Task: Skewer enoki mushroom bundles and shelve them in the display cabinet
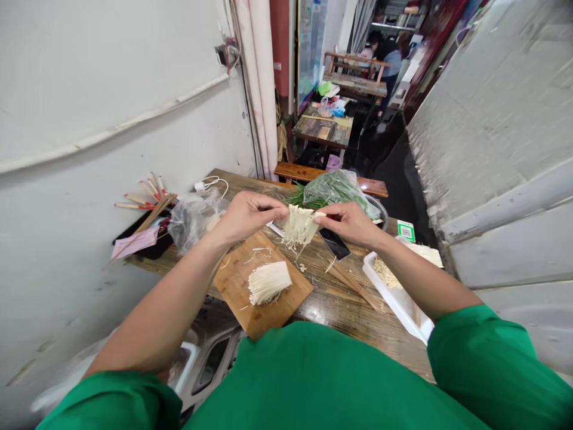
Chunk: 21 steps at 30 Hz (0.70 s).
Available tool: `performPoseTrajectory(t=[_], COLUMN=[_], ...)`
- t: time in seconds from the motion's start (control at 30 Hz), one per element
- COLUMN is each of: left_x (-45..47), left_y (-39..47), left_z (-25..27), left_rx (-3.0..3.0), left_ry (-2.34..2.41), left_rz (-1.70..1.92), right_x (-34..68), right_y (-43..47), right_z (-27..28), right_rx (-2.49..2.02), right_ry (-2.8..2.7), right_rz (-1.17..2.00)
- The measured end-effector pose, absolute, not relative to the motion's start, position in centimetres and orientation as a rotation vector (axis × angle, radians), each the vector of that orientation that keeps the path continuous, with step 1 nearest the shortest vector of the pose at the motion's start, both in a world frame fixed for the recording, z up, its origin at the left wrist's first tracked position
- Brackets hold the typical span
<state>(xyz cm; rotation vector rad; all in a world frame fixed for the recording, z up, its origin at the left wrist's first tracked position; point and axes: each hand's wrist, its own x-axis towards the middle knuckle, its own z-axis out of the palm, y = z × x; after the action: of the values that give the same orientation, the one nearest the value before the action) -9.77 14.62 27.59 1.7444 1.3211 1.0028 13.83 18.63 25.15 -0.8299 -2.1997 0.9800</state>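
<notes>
Between my two hands a spread sheet of enoki mushrooms [299, 226] hangs over the far edge of the cutting board, stems up and caps down. My left hand [257, 214] pinches its left end between thumb and fingers. At the right end, my right hand [342, 221] pinches it the same way. Below them a thicker bunch of enoki mushrooms [270, 282] lies on the wooden cutting board [242, 307], with loose strands around it. A dark phone [335, 243] rests on the table just under my right hand.
Wooden skewers [356, 286] lie right of the board, beside a white tray [405, 310] holding pale strands. Bagged green vegetables [333, 190] stand behind my hands. At left are a clear plastic bag [192, 218] and a black box [154, 248] with sticks. People sit far back.
</notes>
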Motion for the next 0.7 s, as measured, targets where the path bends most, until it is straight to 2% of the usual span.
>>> performPoseTrajectory(t=[0.13, 0.33, 0.7], left_x=[-9.1, -8.2, -7.0], left_y=[14.7, 15.1, 15.9], left_z=[28.4, 28.2, 26.6], left_rx=[1.890, 1.991, 1.838], left_ry=[1.308, 1.213, 1.182], left_rz=[0.918, 0.704, 0.676], right_x=[14.8, 15.6, 15.6], right_y=[18.7, 18.4, 18.5], right_z=[25.6, 25.2, 24.0], right_rx=[-0.779, -0.702, -0.781], right_ry=[-2.277, -2.322, -2.246], right_rz=[0.837, 0.932, 1.087])
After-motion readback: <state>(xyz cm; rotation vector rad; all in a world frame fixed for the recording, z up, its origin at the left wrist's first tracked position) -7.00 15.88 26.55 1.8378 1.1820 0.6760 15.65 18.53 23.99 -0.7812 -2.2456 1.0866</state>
